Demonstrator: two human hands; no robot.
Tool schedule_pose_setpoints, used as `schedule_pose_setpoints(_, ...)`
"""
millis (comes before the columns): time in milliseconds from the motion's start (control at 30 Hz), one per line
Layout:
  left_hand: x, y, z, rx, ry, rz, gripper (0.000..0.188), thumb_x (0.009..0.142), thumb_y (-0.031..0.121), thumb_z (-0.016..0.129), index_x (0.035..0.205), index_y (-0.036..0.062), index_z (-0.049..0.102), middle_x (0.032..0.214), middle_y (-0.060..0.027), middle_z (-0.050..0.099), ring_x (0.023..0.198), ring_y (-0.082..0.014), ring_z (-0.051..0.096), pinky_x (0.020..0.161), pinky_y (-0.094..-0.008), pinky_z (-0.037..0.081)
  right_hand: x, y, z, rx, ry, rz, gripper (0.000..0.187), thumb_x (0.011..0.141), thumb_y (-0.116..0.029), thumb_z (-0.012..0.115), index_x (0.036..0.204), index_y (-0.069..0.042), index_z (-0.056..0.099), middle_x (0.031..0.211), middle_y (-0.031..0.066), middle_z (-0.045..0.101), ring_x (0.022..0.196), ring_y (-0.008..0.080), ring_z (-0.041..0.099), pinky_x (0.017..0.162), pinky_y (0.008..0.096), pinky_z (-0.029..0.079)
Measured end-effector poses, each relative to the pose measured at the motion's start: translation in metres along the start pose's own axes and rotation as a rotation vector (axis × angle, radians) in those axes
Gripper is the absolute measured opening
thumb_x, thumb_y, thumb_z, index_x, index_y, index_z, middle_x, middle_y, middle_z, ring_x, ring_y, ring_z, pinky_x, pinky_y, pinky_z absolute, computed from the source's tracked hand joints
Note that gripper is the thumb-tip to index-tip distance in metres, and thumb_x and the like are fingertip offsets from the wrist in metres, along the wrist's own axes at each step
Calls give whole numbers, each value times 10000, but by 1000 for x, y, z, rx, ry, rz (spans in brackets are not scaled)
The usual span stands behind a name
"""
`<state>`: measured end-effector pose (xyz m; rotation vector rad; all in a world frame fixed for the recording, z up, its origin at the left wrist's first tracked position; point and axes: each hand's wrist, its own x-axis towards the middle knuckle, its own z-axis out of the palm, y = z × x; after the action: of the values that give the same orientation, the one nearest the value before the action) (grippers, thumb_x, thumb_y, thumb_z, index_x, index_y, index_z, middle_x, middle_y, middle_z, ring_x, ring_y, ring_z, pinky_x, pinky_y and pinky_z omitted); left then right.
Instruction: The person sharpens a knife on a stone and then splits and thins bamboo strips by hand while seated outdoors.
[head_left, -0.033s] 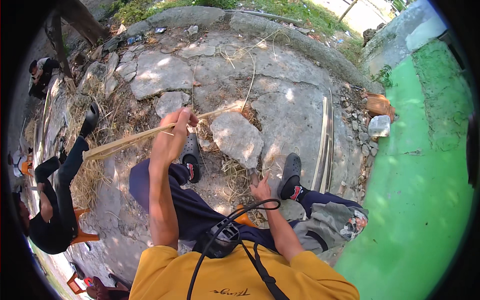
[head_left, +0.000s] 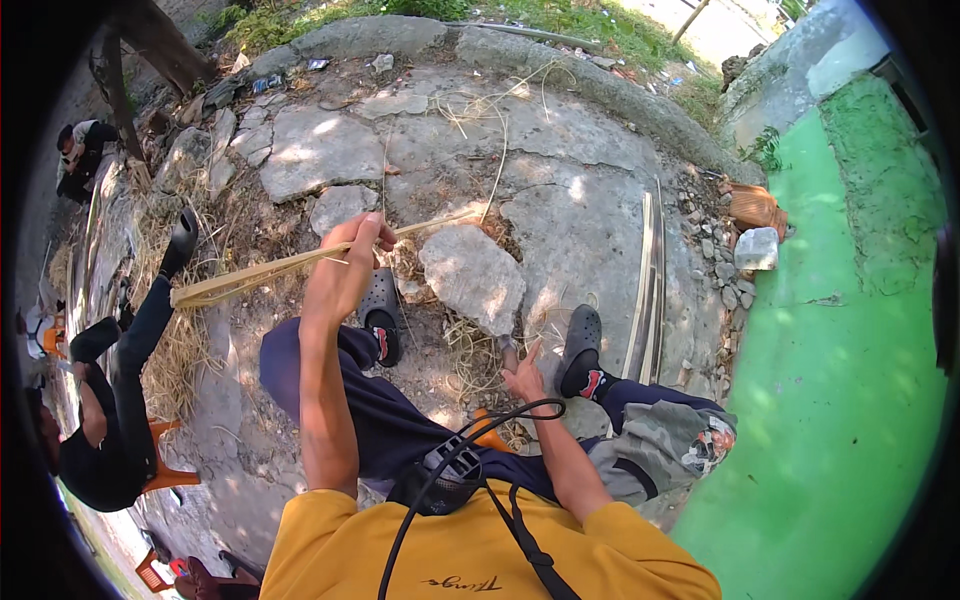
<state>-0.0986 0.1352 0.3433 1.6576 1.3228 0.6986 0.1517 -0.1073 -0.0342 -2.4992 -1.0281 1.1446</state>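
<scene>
Strips [head_left: 250, 274] shifted slightly, your left fingers [head_left: 372, 228] pinching them mid-length, likely for balance; right fingers [head_left: 529, 364] at brownish object [head_left: 510, 356], grip unclear.

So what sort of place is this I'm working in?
Probably an outdoor yard: there's cracked concrete on the ground, a green wall along the right, and grass at the far edge.

Obstacle beyond right hand [head_left: 525, 377]: stone slab [head_left: 473, 278]

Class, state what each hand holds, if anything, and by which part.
Left hand: long, pale-tan, flat, wood-like strips, gripped partway along their length. Right hand: cannot be told clearly.
</scene>
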Motion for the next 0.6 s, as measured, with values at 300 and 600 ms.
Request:
schedule_pose_setpoints(300,0,5,-5,-85,-59,-18,403,1004,275,406,891,-23,654,811,-98,671,701,-153,609,654,-307,492,-54,19,-56,-186,-25,-107,1122,763,-300,740,1572,-24,13,959,306,694,911,421,694,812,471,551)
schedule_pose_setpoints(600,16,-12,-1,-130,-71,112,368,946,229,425,826,-29,659,728,-94,664,649,-141,609,587,-282,473,-85,-74,-201,-836,-82,-293,565,751,-560,684,934,-31,761,978,189,738,924,359,714,807,450,567)
